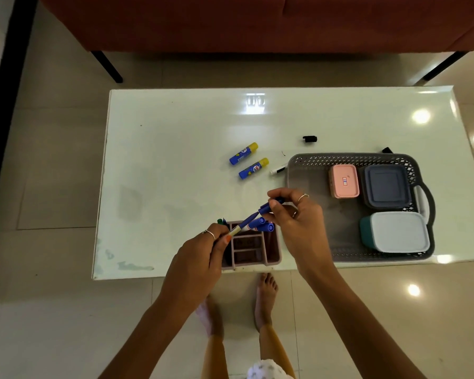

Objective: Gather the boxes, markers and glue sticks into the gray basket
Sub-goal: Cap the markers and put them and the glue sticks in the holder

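- My left hand [200,250] grips the barrel of a blue marker [246,221], fingers curled round its lower end, over the small pink organizer [253,262].
- My right hand [293,214] pinches the marker's cap [271,205] between thumb and fingertips; can't tell if it's going on or coming off.
- The marker looks light, stiff and smooth plastic, so it could slip; best held mid-barrel, with the cap taken at its end.
- Gray basket [307,170] sits right of the organizer, holding a pink box [344,181], a dark blue box [386,186] and a teal box with a white lid [397,232].
- More blue markers [263,225] lie in the organizer, not in the basket.
- Two glue sticks [243,153] lie left of the basket, on the table [175,160], well apart from it. Light, round, likely to roll; grab round the middle.
- A white marker [278,170] lies just beside the basket's left wall, with a black cap [309,138] loose beyond the basket.
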Tool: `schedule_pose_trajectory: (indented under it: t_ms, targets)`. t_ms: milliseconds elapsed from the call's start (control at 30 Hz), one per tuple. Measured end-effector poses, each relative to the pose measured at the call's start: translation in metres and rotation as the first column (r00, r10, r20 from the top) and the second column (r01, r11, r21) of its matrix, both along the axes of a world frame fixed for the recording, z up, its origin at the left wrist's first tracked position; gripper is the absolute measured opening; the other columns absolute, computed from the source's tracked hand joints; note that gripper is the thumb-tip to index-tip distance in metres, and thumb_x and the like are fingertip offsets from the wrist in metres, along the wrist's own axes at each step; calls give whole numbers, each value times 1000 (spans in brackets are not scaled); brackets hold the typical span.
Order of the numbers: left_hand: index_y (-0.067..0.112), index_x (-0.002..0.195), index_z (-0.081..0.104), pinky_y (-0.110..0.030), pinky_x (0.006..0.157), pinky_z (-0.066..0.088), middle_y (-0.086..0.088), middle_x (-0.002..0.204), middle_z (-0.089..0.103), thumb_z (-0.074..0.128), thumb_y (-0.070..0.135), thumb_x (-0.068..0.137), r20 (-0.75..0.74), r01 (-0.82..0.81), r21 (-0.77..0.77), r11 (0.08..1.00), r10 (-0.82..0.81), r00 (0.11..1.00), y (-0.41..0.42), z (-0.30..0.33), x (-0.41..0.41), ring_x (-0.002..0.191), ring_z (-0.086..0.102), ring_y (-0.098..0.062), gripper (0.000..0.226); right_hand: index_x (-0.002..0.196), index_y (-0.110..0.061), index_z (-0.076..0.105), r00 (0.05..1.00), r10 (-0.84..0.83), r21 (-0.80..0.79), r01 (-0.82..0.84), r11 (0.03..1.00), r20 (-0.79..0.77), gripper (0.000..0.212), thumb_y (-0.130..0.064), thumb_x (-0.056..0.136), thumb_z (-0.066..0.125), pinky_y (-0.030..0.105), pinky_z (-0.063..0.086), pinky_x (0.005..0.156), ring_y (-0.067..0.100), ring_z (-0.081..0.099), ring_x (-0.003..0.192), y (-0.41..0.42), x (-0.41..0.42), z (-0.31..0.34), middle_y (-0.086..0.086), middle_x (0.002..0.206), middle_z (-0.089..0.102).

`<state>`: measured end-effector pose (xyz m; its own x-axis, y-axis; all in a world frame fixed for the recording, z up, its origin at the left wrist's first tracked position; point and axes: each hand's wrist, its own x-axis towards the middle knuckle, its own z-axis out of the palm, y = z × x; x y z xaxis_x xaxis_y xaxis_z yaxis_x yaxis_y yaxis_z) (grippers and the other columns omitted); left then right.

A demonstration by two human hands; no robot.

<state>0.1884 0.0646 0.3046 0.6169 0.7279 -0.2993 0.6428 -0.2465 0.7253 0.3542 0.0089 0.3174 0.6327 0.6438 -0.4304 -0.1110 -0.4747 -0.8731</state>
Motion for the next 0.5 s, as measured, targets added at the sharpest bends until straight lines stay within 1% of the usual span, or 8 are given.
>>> schedule_pose_trajectory:
  t_ms: [100,233,300,433,500]
  targets:
    - [13,114,61,-6,48,36,22,56,39,46,24,96,2,2,-11,1000,-2,1000,-3,1,0,48,48,1,27,100,-12,62,1000,-3,-17,4,1000,18,15,-3,92,53,8,52,58,-6,68,66,-3,-1,-2,-10,79,64]
    - [12,114,62,-6,50,37,20,53,36,46,24,96,18,12,-9,1000,-12,1000,-6,2,-1,56,51,11,27,99,-12,62,999,-11,-14,12,1000,47,15,-3,92,53,7,51,60,-8,66,66,-6,-3,-1,-12,77,64]
    - [13,114,62,-6,50,37,19,52,34,46,24,96,16,17,-6,1000,-17,1000,-7,3,-3,56,51,10,27,98,-13,61,998,-27,-12,28,1000,58,14,-3,92,53,6,50,59,-9,65,65,-8,-5,-1,-13,76,63]
    - [15,113,62,-7,47,35,17,51,35,45,24,97,15,32,4,999,-32,999,-7,10,-5,55,50,10,25,98,-14,62,995,-17,-27,19,999,95,14,-4,92,53,7,52,63,-10,65,69,-7,-7,4,-12,78,63]
    - [14,113,62,-7,48,35,16,50,34,46,24,96,24,26,7,1000,-27,999,-7,19,-6,56,50,11,25,98,-15,61,995,-31,-17,33,999,90,15,-5,92,53,12,55,67,-5,67,70,-8,-8,13,-10,78,65]
